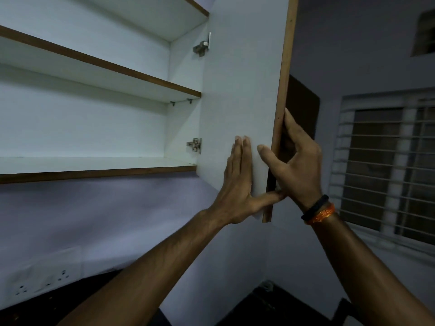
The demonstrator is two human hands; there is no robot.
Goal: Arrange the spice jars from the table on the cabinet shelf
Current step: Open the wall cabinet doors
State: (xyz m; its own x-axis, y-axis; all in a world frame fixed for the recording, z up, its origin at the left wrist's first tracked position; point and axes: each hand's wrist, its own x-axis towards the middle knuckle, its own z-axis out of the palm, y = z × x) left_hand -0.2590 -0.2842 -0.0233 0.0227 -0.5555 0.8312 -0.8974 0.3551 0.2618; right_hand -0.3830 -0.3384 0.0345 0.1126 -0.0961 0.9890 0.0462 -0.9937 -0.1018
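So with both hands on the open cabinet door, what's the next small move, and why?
Probably let go and reach down for the first jar. The cabinet door already stands wide open, the right hand gripping its edge, the left hand flat on its inside, and no jars show on the shelf.

head cam: worn on the head, tilted up and forward, pretty close to the open cabinet door and shelves
other views: just this one
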